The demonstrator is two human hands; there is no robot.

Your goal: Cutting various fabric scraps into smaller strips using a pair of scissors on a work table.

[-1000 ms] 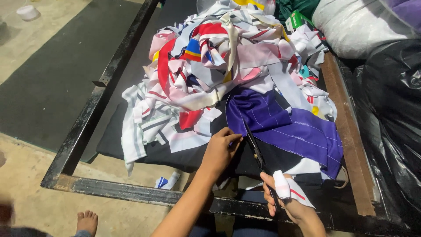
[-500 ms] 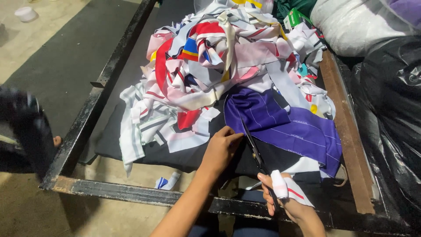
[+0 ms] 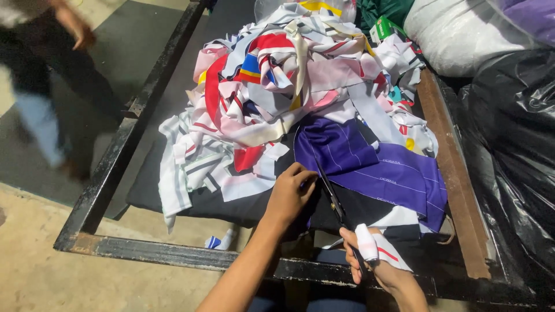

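A heap of fabric scraps [image 3: 289, 86] is piled at the middle of the framed desk [image 3: 173, 257]. A large cloth [image 3: 381, 173] is spread at its near right, scissors [image 3: 332, 196] laid upon it. Filled bags [image 3: 509, 156] are stacked along the right edge.

left hand [image 3: 289, 196]: forearm enters from 6 o'clock, reaches toward 12, fingers curled, pinching.
right hand [image 3: 373, 263]: low at 5 o'clock, fingers closed in a grip, one finger wrapped white.

Left hand [image 3: 287, 196] pins purple cloth [image 3: 376, 167]; right hand [image 3: 376, 263] works scissors [image 3: 332, 196] into it.
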